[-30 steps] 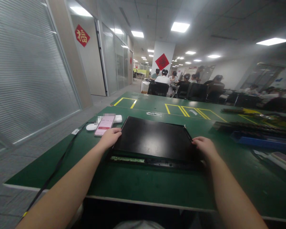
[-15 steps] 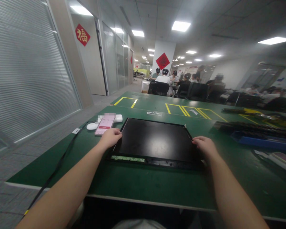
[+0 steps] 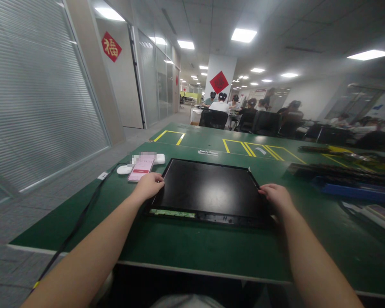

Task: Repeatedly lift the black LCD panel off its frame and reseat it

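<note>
A black LCD screen panel (image 3: pixel 208 184) lies on the green table (image 3: pixel 179 248) in front of me, its dark face up. Along its near edge runs a strip of green circuit board (image 3: pixel 173 213), set in the black frame. My left hand (image 3: pixel 150 186) grips the panel's left edge, fingers closed on the rim. At the right edge, my right hand (image 3: pixel 276 196) pinches the frame between thumb and fingers. The undersides of the panel and some fingertips are hidden.
A pink-screened phone (image 3: pixel 141 167) leans on a white object (image 3: pixel 159 159) at left, with a black cable (image 3: pixel 80 224) crossing the table's left side. A blue tray (image 3: pixel 356 192) and dark parts sit at right. Yellow tape marks the far tabletop; seated people (image 3: pixel 221 105) work beyond.
</note>
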Demonstrator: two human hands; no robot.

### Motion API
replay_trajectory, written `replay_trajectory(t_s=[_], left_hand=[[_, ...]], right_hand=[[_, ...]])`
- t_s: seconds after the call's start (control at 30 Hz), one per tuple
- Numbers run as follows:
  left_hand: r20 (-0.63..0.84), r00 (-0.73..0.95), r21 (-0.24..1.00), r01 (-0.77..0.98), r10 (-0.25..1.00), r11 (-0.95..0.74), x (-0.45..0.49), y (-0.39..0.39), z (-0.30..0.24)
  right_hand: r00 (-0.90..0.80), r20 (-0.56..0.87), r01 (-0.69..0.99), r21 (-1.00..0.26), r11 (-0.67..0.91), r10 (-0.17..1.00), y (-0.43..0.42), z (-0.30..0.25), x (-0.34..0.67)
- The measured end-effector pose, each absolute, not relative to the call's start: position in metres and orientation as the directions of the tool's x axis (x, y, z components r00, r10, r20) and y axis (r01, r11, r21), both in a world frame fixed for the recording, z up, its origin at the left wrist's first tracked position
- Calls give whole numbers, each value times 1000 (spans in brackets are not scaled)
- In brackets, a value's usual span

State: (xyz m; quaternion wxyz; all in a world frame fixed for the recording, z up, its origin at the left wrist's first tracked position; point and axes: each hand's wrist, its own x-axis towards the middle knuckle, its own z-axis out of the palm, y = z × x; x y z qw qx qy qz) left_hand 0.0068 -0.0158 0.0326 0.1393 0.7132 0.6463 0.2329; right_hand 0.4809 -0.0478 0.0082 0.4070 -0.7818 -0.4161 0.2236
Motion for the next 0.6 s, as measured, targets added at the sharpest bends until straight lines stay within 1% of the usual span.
replay_trajectory(t_s=[0.1,0.23,0.43,0.6], left_hand=[[160,81,420,896,984,-142,7,-15,32],[176,91,364,919,980,-151,7,-15,30],[182,112,319,933,977,-166,5,-14,30],[207,103,316,934,973,-166,4,-12,27]], right_hand=[[553,-17,471,-819,-329,833,-46,5,484],[551,-25,464,-822,-331,834,-44,1,487],[540,34,528,-792,-307,841,-46,1,487],[538,22,525,-790,-315,842,-47,2,487]])
